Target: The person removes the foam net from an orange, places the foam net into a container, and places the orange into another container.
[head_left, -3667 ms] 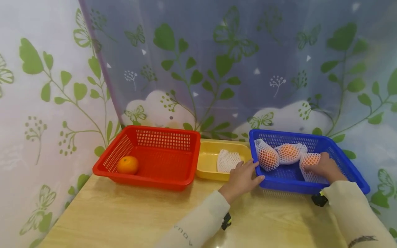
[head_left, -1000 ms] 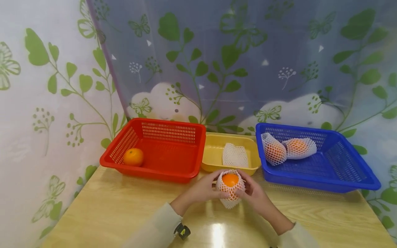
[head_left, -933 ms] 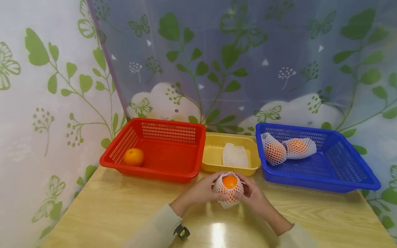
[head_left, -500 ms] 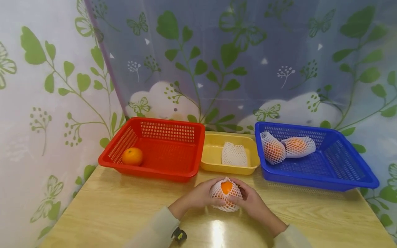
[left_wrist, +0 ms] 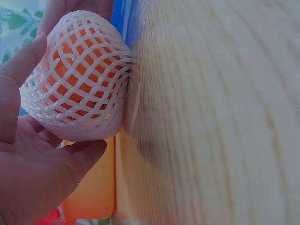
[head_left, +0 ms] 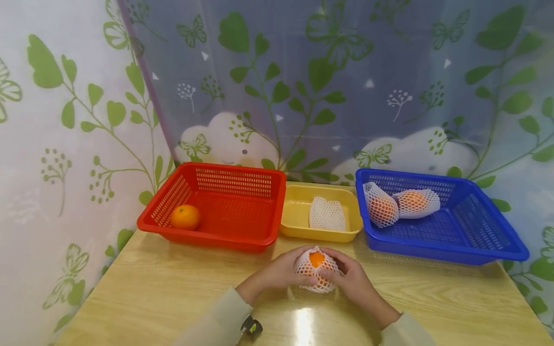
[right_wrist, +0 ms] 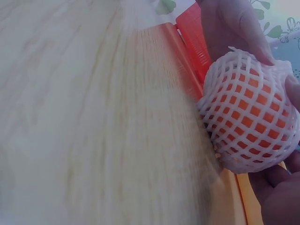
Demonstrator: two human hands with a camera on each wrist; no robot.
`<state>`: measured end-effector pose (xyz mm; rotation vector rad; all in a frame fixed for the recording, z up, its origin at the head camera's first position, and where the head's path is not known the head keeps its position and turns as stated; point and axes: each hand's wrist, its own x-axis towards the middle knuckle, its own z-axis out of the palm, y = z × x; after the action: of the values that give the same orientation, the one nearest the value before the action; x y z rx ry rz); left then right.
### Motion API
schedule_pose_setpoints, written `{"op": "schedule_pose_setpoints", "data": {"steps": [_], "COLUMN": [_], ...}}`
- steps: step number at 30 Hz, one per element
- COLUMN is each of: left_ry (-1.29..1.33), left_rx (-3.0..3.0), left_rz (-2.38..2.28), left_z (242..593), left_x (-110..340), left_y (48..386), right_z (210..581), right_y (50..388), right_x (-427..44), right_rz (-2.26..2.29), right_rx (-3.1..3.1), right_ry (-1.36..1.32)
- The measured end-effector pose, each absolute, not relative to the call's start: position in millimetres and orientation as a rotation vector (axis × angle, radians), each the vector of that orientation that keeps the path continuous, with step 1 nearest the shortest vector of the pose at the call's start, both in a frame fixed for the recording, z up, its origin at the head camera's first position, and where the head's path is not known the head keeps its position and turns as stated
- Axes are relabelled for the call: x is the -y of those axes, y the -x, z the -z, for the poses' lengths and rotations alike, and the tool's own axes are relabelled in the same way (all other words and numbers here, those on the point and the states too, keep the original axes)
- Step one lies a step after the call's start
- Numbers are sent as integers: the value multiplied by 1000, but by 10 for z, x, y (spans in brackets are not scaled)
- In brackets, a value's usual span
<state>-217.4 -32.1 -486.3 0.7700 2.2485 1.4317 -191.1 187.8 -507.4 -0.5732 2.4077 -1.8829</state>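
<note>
The table point(head_left: 143, 288) carries a yellow tray point(head_left: 318, 235); in front of it, the left hand point(head_left: 281, 271) and right hand point(head_left: 354, 278) grip a netted orange point(head_left: 317, 267) between curled fingers from both sides, probably to stop it rolling.

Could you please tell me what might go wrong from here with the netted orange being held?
The net sleeve wraps most of the orange, so it might catch or tear if pulled. The orange is round and held between the left hand and right hand, so a loosened grip could let it roll across the table. The yellow tray sits just beyond the hands and might get bumped.
</note>
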Motion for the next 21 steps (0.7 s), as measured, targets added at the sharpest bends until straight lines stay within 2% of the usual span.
{"op": "schedule_pose_setpoints", "data": {"steps": [21], "left_ry": [-755], "left_rx": [-2282], "left_rz": [-1479], "left_z": [4897], "left_x": [280], "left_y": [2220], "right_z": [4975], "right_y": [1904], "right_x": [-1828], "right_rz": [2086], "right_rx": [-2464], "right_ry": [447]}}
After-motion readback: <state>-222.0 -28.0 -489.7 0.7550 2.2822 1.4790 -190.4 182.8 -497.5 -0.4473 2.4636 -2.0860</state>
